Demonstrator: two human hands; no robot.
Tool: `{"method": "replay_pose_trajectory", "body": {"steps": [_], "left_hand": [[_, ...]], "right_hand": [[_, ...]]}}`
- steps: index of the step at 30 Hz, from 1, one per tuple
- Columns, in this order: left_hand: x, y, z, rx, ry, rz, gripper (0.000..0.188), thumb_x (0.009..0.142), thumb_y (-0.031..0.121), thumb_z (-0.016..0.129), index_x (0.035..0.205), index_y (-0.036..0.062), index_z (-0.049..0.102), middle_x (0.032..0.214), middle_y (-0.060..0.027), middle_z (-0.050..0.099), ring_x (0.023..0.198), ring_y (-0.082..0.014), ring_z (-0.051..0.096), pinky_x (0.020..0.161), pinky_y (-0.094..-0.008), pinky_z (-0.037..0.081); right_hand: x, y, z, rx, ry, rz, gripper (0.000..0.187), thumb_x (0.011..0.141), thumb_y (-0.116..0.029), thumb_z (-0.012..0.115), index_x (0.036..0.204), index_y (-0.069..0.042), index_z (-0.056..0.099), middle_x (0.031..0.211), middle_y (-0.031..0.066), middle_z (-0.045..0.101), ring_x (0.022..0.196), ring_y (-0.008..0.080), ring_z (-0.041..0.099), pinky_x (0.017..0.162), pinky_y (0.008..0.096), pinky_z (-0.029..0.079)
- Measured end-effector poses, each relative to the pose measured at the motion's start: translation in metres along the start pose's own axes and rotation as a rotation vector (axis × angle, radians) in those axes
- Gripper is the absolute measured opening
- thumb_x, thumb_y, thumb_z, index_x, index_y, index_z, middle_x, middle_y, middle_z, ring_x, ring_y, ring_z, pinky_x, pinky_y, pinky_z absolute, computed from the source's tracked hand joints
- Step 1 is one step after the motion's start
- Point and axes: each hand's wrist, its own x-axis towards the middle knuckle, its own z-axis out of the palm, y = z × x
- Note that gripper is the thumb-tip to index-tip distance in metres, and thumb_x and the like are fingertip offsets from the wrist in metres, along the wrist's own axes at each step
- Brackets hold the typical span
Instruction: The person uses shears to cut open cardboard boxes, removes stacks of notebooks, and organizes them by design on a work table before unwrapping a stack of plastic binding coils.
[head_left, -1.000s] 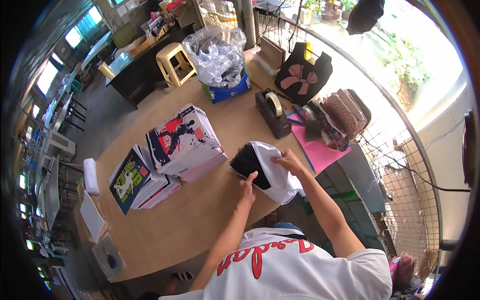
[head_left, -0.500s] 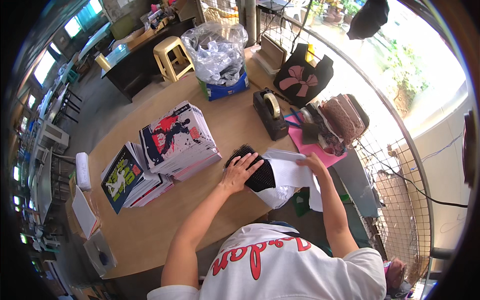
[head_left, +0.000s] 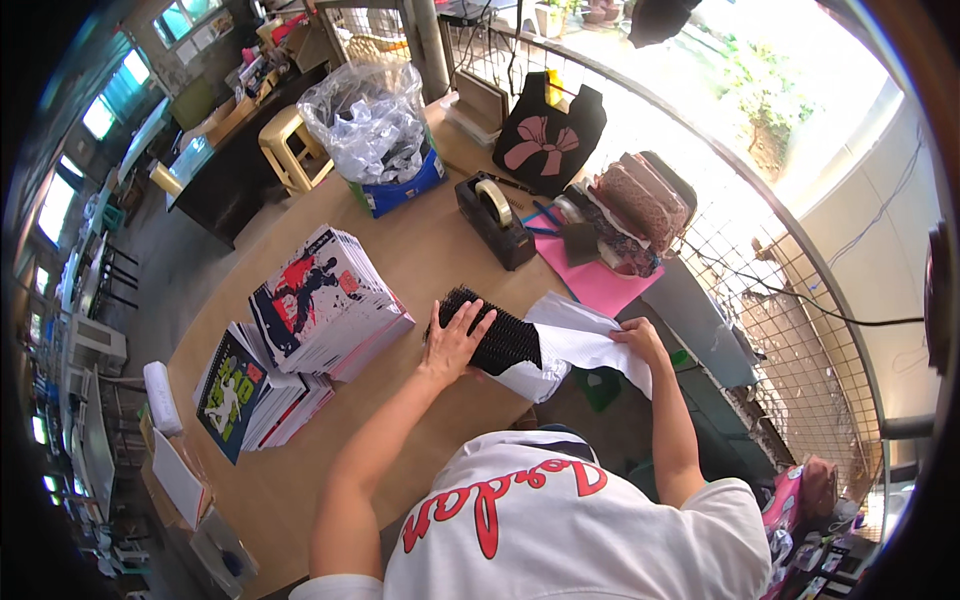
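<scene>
A bundle of black binding wires (head_left: 508,345) lies at the table's near edge, partly wrapped in white paper (head_left: 580,335). My left hand (head_left: 456,342) is closed over the bundle's left end, fingers on top and the thumb side hidden. At the paper's right end, my right hand (head_left: 642,342) pinches the sheet and holds it out from the bundle. The paper still folds around the bundle's near right end. To the left stand a stack of notebooks with red-and-black splashed covers (head_left: 312,290) and a shorter pile topped by a dark notebook with green print (head_left: 230,392).
Behind the bundle are a black tape dispenser (head_left: 497,225), pink paper (head_left: 600,285) and stacked patterned pouches (head_left: 640,212). Farther back stand a black bag with a pink bow (head_left: 545,140) and a box of clear plastic (head_left: 375,125). A wire-mesh barrier (head_left: 800,340) runs along the right.
The paper is now stretched out flatter between the bundle and my right hand. My left hand stays on the bundle. The whole view has turned slightly, shifting the table's things leftward.
</scene>
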Motion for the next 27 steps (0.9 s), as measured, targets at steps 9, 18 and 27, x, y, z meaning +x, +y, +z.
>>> {"method": "replay_pose_trajectory", "body": {"steps": [9, 18, 27], "left_hand": [[0.048, -0.032, -0.024, -0.217, -0.283, 0.409, 0.133, 0.031, 0.050, 0.090, 0.145, 0.0221, 0.028, 0.139, -0.0169, 0.040, 0.131, -0.0384, 0.036, 0.111, -0.0602, 0.020], [0.095, -0.048, 0.000, -0.456, -0.558, -0.013, 0.123, 0.037, 0.058, 0.086, 0.143, 0.0244, 0.033, 0.129, -0.0209, 0.050, 0.122, -0.0381, 0.046, 0.101, -0.0480, 0.040], [0.104, -0.062, 0.011, -0.547, -0.721, 0.002, 0.119, 0.044, 0.040, 0.083, 0.146, 0.0139, 0.028, 0.139, -0.0222, 0.041, 0.129, -0.0373, 0.040, 0.108, -0.0469, 0.033]], "right_hand": [[-0.122, -0.114, 0.029, -0.123, 0.652, -0.692, 0.017, 0.071, -0.003, 0.070, 0.087, -0.004, 0.064, 0.074, 0.0110, 0.058, 0.073, 0.0295, 0.059, 0.068, 0.0421, 0.049], [-0.126, -0.108, 0.159, -0.127, 0.237, -0.909, 0.026, 0.074, -0.001, 0.067, 0.099, -0.006, 0.064, 0.097, 0.0122, 0.057, 0.094, 0.0313, 0.057, 0.077, 0.0404, 0.049], [-0.065, -0.116, 0.178, -0.285, 0.514, -1.084, 0.028, 0.072, -0.003, 0.063, 0.099, -0.008, 0.066, 0.103, 0.0103, 0.053, 0.093, 0.0280, 0.055, 0.079, 0.0377, 0.049]]}}
